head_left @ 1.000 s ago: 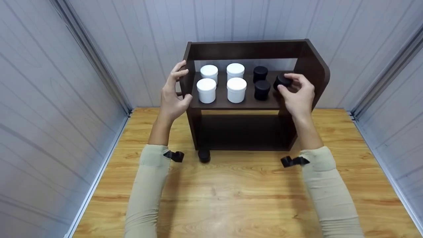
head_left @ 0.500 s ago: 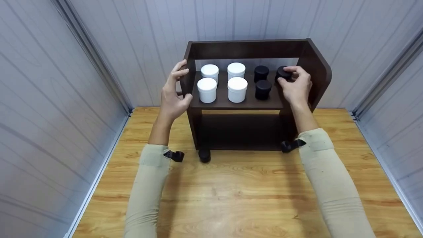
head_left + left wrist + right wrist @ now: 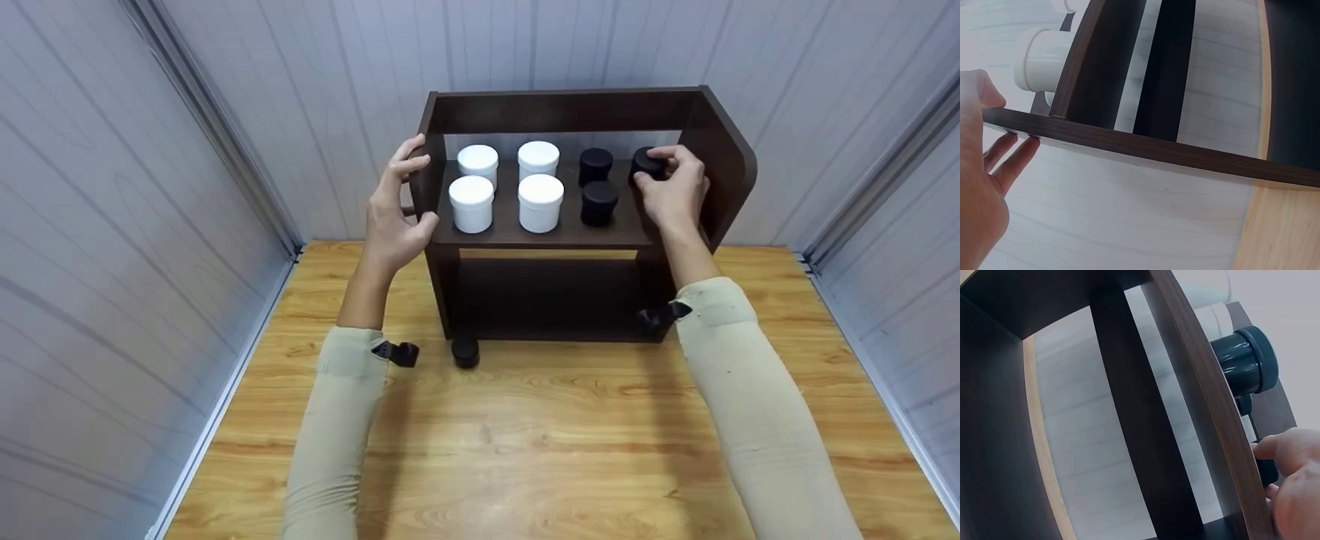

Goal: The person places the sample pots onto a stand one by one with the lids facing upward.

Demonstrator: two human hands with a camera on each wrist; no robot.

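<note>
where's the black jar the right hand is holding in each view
Head: the black jar sits at the back right of the upper shelf, gripped by the right hand.
Left wrist: not in view.
Right wrist: low right, mostly hidden behind the fingers.
Shared landmark: the dark wooden shelf.

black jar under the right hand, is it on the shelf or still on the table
On the shelf. The right hand grips the black jar at the back right of the shelf, beside two other black jars.
</note>
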